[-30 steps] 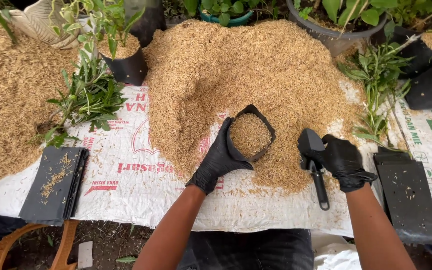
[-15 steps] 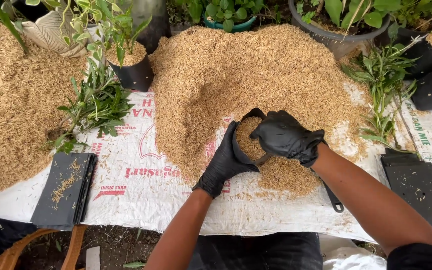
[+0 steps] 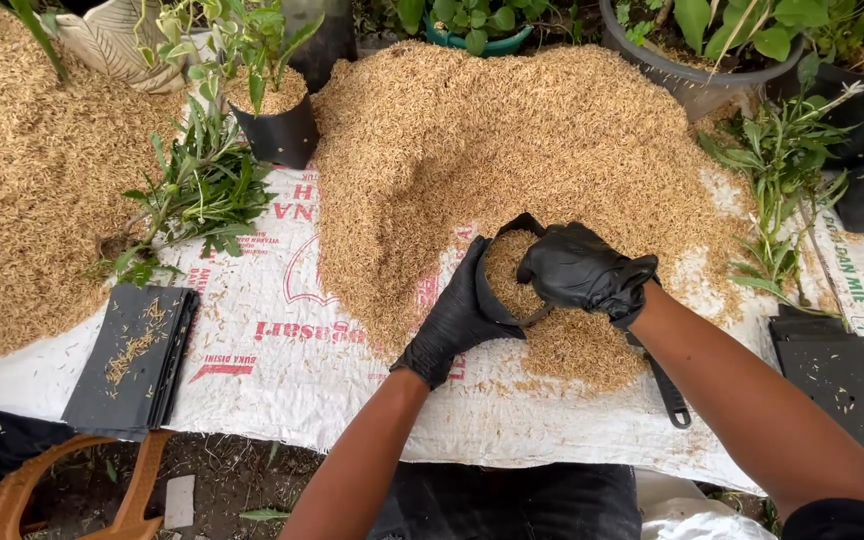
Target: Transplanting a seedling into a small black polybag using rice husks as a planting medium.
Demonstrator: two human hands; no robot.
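Left grip (image 3: 457, 318) is clasping the black grow bag (image 3: 504, 300); right grip (image 3: 584, 270) is pressing clenched onto its husk fill (image 3: 508, 268), near the sack's (image 3: 312, 370) front edge.

I see a white woven sack sheet (image 3: 292, 370) spread as the work surface, carrying a large heap of rice husk (image 3: 512, 140), a second husk heap (image 3: 22, 220) at left, flat stacks of black grow bags (image 3: 132, 360) on both sides, loose leafy cuttings (image 3: 202, 190) and a black trowel handle (image 3: 667, 390).
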